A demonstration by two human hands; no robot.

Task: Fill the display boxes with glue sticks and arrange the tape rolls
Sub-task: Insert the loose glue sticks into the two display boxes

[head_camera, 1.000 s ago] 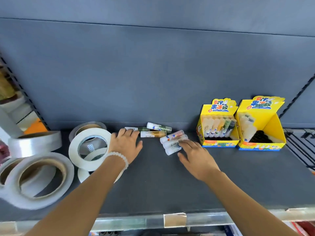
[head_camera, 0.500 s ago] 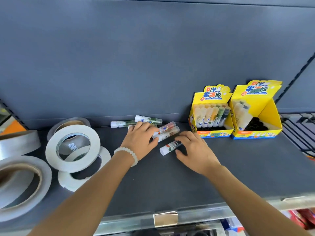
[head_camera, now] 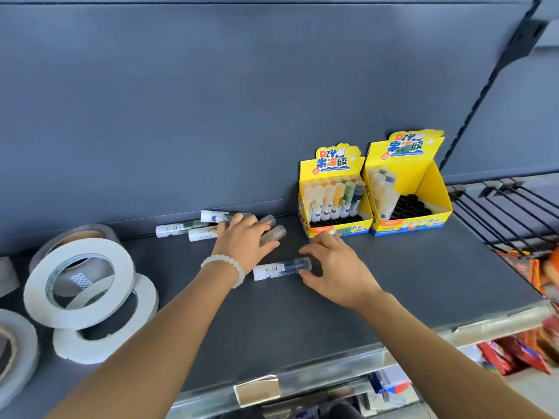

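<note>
Two yellow display boxes stand at the shelf's back right. The left box [head_camera: 335, 229] holds several glue sticks. The right box [head_camera: 423, 189] has a few sticks at its left side and empty black slots. Three loose glue sticks [head_camera: 174, 229] lie by the back wall. My left hand [head_camera: 242, 241] is curled over two clear-capped glue sticks [head_camera: 273, 232]. A blue glue stick [head_camera: 279, 269] lies flat in front. My right hand [head_camera: 332, 267] cups its cap end, thumb touching and index finger apart above. White tape rolls [head_camera: 125, 267] lie stacked and leaning at the left.
More tape rolls [head_camera: 18, 358] sit at the far left edge. A black wire rack [head_camera: 514, 213] adjoins the shelf on the right, with red packets [head_camera: 514, 355] below it. The shelf's front rail [head_camera: 302, 379] carries a label holder.
My left hand moved right from the tape rolls onto the two clear-capped sticks. My right hand turned the blue stick flatter and now cups its cap end. The view shifted.
</note>
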